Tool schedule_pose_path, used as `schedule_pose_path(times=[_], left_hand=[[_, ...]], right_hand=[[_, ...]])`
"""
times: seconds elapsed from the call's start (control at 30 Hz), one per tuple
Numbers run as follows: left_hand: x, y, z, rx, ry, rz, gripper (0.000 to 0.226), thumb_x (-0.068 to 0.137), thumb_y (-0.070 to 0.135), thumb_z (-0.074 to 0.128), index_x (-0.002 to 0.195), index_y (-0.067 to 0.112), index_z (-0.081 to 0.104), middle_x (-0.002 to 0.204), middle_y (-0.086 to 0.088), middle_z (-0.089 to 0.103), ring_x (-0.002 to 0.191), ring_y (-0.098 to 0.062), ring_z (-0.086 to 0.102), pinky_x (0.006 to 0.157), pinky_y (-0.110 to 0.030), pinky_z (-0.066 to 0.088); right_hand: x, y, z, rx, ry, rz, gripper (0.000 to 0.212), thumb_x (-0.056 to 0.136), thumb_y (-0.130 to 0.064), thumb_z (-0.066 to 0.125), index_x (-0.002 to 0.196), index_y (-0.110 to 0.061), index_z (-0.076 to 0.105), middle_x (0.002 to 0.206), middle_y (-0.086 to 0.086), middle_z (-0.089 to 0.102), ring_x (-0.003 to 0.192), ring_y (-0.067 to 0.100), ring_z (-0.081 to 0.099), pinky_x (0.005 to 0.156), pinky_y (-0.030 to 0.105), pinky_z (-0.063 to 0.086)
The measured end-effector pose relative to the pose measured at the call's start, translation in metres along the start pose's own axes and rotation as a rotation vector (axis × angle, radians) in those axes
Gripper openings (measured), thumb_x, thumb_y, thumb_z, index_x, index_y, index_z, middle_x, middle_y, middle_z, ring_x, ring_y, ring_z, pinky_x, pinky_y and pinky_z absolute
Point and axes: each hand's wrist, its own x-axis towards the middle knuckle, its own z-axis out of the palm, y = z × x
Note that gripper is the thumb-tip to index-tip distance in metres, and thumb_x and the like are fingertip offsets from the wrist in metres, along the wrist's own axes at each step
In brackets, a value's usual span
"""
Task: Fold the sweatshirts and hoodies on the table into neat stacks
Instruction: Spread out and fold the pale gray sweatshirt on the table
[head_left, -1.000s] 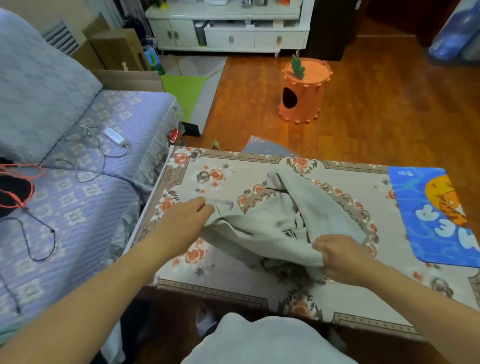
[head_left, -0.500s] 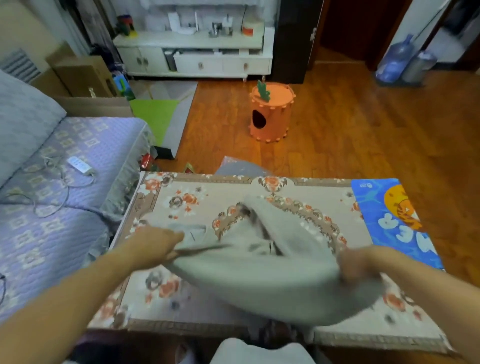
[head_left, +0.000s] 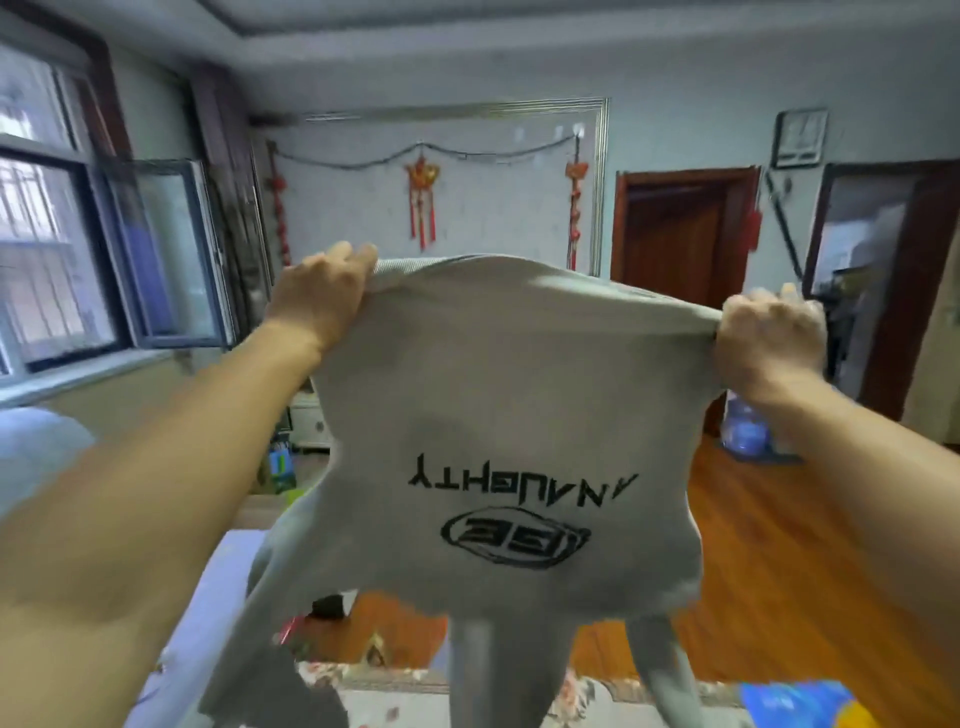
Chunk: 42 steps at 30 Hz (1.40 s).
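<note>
The left hand (head_left: 321, 296) is curled over one top corner of a grey sweatshirt (head_left: 498, 415), its fingers wrapped over the ribbed edge, which is gripped firmly. The right hand (head_left: 768, 340) is clenched into a fist around the opposite corner, with the cloth bunched inside it. Between the two hands the edge is pulled fairly taut, and the sweatshirt is held up in the air with its body hanging below the hands. Black lettering and an oval logo (head_left: 514, 538) are seen upside down on the lower part of the fabric, and the sleeves dangle beneath that. Below the hanging sleeves a strip of the floral table cover (head_left: 384, 696) is visible, with a blue mat (head_left: 795, 706) lying under the right hand's side. Beyond the hands, a wall with red hanging ornaments (head_left: 422, 195) is seen.
</note>
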Motion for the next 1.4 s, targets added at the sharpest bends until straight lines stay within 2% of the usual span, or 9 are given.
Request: schedule_pose_path(times=[0.2,0.33,0.53,0.67,0.77,1.07,1.2,1.27,1.4], left_hand=[[-0.085,-0.016,0.013,-0.087,-0.05,0.19,0.037,0.092,0.043,0.047,0.102,0.007,0.049,0.087,-0.026,0.065,0.069,-0.05,0.067,0.059,-0.054,0.053],[-0.208,0.0,0.051,-0.269,-0.126,0.359,0.027,0.088,0.041,0.048,0.089,0.014,0.05,0.074,-0.019,0.064,0.053,-0.039,0.063,0.042,-0.045,0.051],[-0.451,0.068,0.09,-0.425,-0.74,0.341,0.047,0.053,0.025,0.088,0.084,0.022,0.053,0.072,-0.005,0.06,0.053,-0.03,0.063,0.042,-0.027,0.033],[-0.575,0.103,0.089,-0.415,-1.13,0.335,0.043,0.061,0.017,0.083,0.088,0.021,0.051,0.081,-0.004,0.058,0.064,-0.029,0.062,0.046,-0.033,0.046],[-0.626,0.124,0.083,-0.341,-1.358,0.311,0.03,0.072,0.003,0.074,0.092,0.016,0.056,0.089,-0.007,0.055,0.072,-0.032,0.059,0.054,-0.041,0.047],[-0.714,0.14,0.042,-0.403,-1.463,0.293,0.048,0.052,-0.001,0.083,0.081,0.02,0.052,0.079,-0.002,0.046,0.062,-0.026,0.046,0.049,-0.034,0.031],[-0.758,0.157,0.024,-0.253,-1.816,0.337,0.05,0.056,0.02,0.088,0.101,0.02,0.067,0.1,-0.009,0.06,0.093,-0.032,0.055,0.07,-0.042,0.051],[-0.769,0.172,0.026,-0.148,-2.011,0.227,0.048,0.085,0.039,0.069,0.129,0.026,0.056,0.128,-0.007,0.052,0.121,-0.031,0.047,0.096,-0.043,0.045],[-0.792,0.192,0.065,-0.341,-2.051,-0.396,0.038,0.095,0.041,0.046,0.129,0.026,0.049,0.129,-0.009,0.053,0.117,-0.031,0.053,0.097,-0.045,0.049]], right_hand=[[-0.061,0.017,0.001,0.255,-0.126,-0.129,0.017,0.064,-0.032,0.053,0.062,-0.016,0.048,0.063,0.004,0.048,0.062,0.028,0.044,0.063,0.033,0.035],[-0.162,0.034,0.043,0.218,-0.236,-0.392,0.024,0.068,-0.019,0.075,0.066,-0.013,0.052,0.06,0.012,0.057,0.051,0.035,0.058,0.049,0.036,0.043],[-0.379,0.055,0.109,0.202,-0.741,-0.471,0.049,0.045,-0.006,0.088,0.075,-0.019,0.051,0.062,0.004,0.058,0.049,0.031,0.062,0.034,0.035,0.043],[-0.508,0.067,0.13,0.02,-1.153,-0.452,0.048,0.075,-0.011,0.063,0.123,-0.016,0.054,0.101,0.01,0.06,0.085,0.037,0.064,0.051,0.042,0.049],[-0.565,0.063,0.131,0.024,-1.401,-0.445,0.035,0.085,-0.005,0.05,0.118,-0.016,0.047,0.121,0.012,0.046,0.099,0.036,0.054,0.069,0.045,0.052],[-0.645,0.086,0.075,-0.003,-1.351,-0.425,0.047,0.047,0.009,0.076,0.084,-0.013,0.055,0.082,0.008,0.045,0.074,0.03,0.041,0.059,0.036,0.03],[-0.699,0.104,0.058,-0.287,-1.823,-0.449,0.039,0.09,-0.012,0.062,0.128,-0.021,0.06,0.138,0.009,0.046,0.133,0.032,0.038,0.109,0.044,0.035],[-0.714,0.098,0.068,-0.31,-2.061,-0.285,0.04,0.096,-0.009,0.047,0.133,-0.02,0.055,0.138,0.006,0.047,0.134,0.03,0.038,0.11,0.042,0.036],[-0.73,0.074,0.119,-0.108,-2.006,0.051,0.029,0.097,-0.014,0.048,0.121,-0.015,0.063,0.116,0.006,0.063,0.107,0.025,0.06,0.093,0.037,0.053]])
